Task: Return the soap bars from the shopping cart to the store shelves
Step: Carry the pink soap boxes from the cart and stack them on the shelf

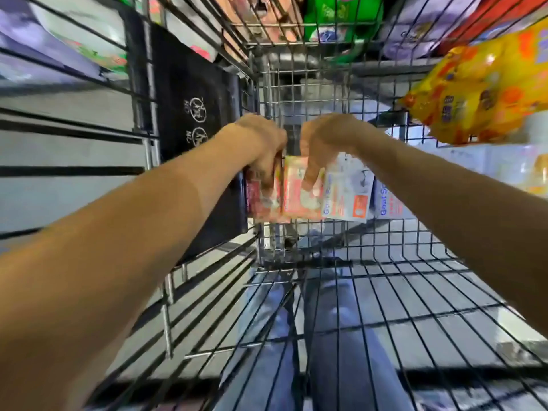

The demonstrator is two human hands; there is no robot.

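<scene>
Metal wire cart (341, 292); glossy carton soap boxes (296, 200) (blurred); matt black cloth (192, 120).

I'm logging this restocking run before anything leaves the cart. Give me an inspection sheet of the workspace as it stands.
Surface: cart, wire mesh floor and walls.
Job's things: red-pink soap box, pink soap box and white soap box side by side at the far end; second white box just right of them.
Clutter: dark bag against the cart's left wall.
Grips: left hand holds the red-pink soap box; right hand pinches the pink soap box; whether it also holds the white one is unclear.
Cables: nothing seen.
Surroundings: yellow packet upper right, green pack and blurred goods beyond; jeans under the mesh.
</scene>
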